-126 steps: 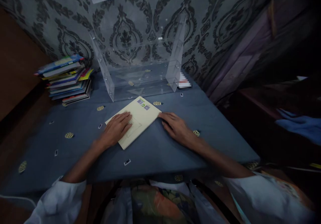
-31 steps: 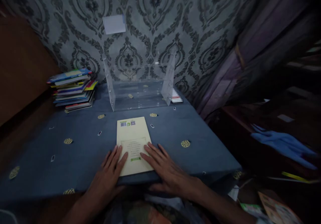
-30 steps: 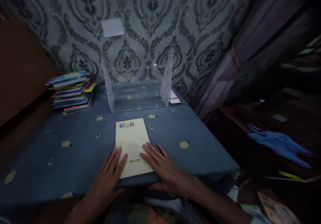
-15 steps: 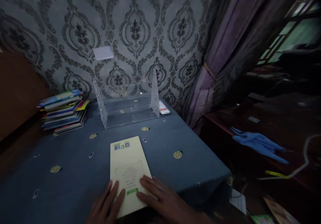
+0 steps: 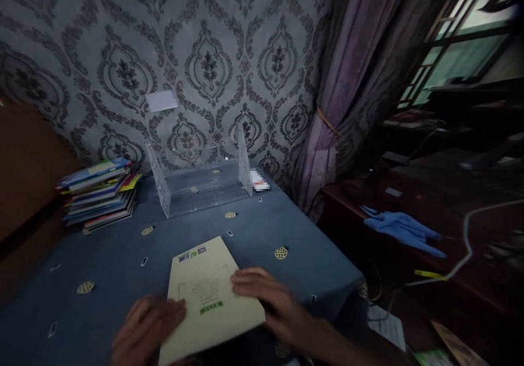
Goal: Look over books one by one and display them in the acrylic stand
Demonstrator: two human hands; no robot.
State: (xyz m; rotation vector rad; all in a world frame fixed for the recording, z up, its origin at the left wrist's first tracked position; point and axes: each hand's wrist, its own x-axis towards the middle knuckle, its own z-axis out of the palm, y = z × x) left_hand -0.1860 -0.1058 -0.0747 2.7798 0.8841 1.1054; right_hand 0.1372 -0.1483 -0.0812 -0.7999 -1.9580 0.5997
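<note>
A cream-coloured book (image 5: 204, 278) with a green label, a barcode and a QR code on its cover is at the near side of the blue cloth-covered table (image 5: 123, 267). My left hand (image 5: 149, 325) closes on its left edge, fingertips on the cover. At the right edge, my right hand (image 5: 266, 295) grips it with fingers bent over the top and the thumb out of sight. The near end looks tilted up off the cloth. Beyond it stands a clear plastic rack (image 5: 200, 196) with two upright side panels.
Stacked books (image 5: 100, 191) lie at the table's back left. A small blurred red-and-white item (image 5: 260, 181) sits right of the rack, before the wallpapered wall. Right of the table are a purple curtain (image 5: 327, 120), a blue cloth (image 5: 403, 229) and a pale cable (image 5: 466, 240).
My hands have gone from lying flat on the cover to gripping the book's two side edges. The book's near end has risen and the view has shifted slightly.
</note>
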